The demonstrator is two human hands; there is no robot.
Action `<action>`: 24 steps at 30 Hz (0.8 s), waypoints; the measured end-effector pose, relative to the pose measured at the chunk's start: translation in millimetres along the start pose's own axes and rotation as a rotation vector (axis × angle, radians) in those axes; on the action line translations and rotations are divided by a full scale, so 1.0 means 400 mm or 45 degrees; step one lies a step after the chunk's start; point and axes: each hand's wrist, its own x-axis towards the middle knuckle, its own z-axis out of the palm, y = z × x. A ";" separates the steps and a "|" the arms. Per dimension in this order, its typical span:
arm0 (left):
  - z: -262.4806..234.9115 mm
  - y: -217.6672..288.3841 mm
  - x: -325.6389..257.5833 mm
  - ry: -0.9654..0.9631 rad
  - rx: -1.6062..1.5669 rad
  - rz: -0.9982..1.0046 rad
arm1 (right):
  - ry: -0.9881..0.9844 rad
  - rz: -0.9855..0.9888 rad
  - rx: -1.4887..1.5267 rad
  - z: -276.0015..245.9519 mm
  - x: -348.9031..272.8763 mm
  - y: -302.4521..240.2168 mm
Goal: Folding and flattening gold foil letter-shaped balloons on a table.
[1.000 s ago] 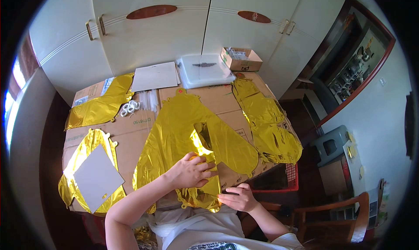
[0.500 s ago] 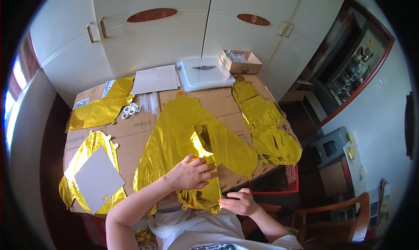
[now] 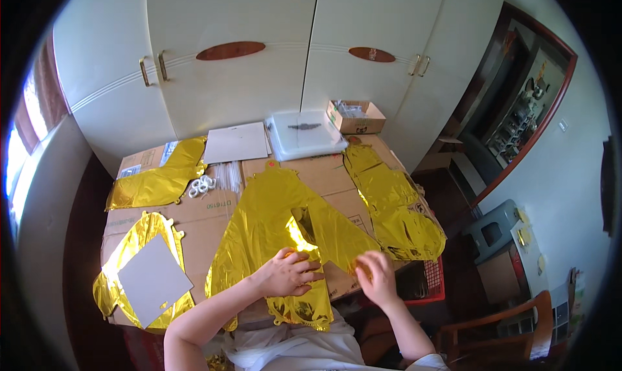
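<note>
A large flat gold foil balloon point(image 3: 262, 225), shaped like a letter A, lies in front of me on the cardboard. My left hand point(image 3: 289, 272) rests palm down on its lower middle, fingers apart and slightly bent, pressing the foil. Below that hand, a shiny section of foil hangs over the near table edge against my white shirt. At the lower right tip of the balloon, my right hand point(image 3: 376, 277) has its thumb and fingers bent round the foil edge. Its fingertips are partly hidden and a little blurred.
More gold foil balloons lie left and right point(image 3: 395, 202). A grey card point(image 3: 155, 280) tops the near-left one. Along the back are grey boards point(image 3: 236, 142), clear plastic bags point(image 3: 304, 138), a small carton point(image 3: 356, 119), white ribbon rolls point(image 3: 202, 186) and thin sticks point(image 3: 227, 176). A wooden chair point(image 3: 499, 325) stands right.
My right hand has moved up and right, from the bottom corner of the hanging foil to the balloon's right tip. My left hand stays on the foil. The view has tilted up slightly.
</note>
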 end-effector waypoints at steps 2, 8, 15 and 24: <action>0.003 -0.004 0.001 0.014 -0.012 0.003 | 0.009 0.111 -0.125 0.010 0.034 0.047; -0.008 -0.001 0.005 0.029 -0.010 0.019 | -0.262 0.351 -0.218 0.025 0.072 0.122; 0.006 0.003 -0.004 0.029 0.029 0.009 | -0.221 0.563 0.160 -0.002 0.104 0.109; 0.010 -0.004 -0.005 0.053 0.059 -0.031 | -0.216 0.552 0.595 0.004 0.143 0.005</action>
